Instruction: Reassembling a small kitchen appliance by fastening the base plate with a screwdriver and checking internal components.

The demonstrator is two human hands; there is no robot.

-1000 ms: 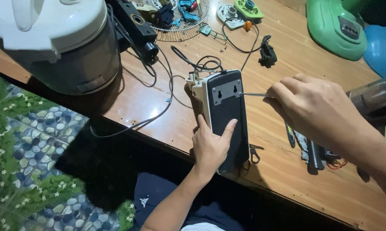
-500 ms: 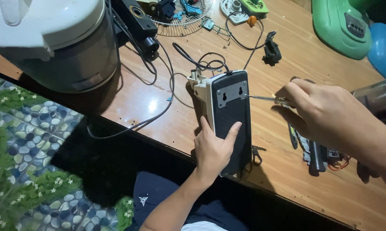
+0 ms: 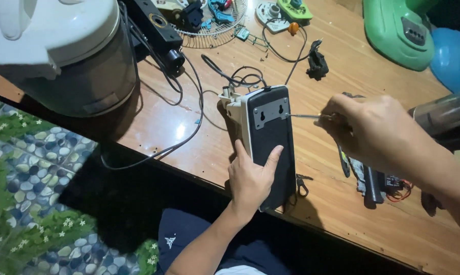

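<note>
We steady the box [image 3: 268, 142] at the table [image 3: 342, 71] edge, long axis toward us, with our left hand [image 3: 250, 181] flat, while our right hand [image 3: 372, 132], closed on the screwdriver [image 3: 304, 116], points it leftward at the box's plate [image 3: 269, 110].

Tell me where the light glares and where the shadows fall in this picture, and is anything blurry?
Head view: a bright glare patch sits on the wooden table left of the black device that the left hand steadies. Deep shadow lies under the white cooker and below the table edge. The right hand with its thin screwdriver looks slightly soft; the device is sharp.
</note>
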